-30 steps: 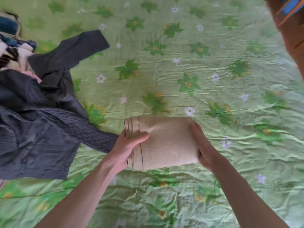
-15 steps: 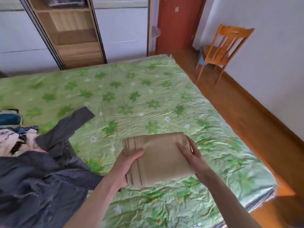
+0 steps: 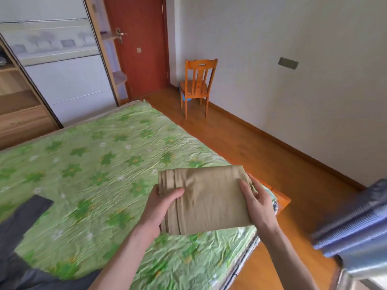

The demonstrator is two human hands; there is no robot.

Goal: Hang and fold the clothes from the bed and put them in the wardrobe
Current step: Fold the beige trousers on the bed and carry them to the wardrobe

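Hands are holding the folded tan garment (image 3: 206, 200) above the bed's (image 3: 109, 164) corner: left hand (image 3: 160, 208) is pinching its left edge, right hand (image 3: 256, 206) is curling round its right edge.

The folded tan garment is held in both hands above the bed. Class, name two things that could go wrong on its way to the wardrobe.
1. The folded tan garment is gripped only at its ends by the left hand and right hand; its layered folds could slip open.
2. The open wardrobe shelves lie beyond the bed, so the walk around its corner, near the wooden chair, may jostle the fold.
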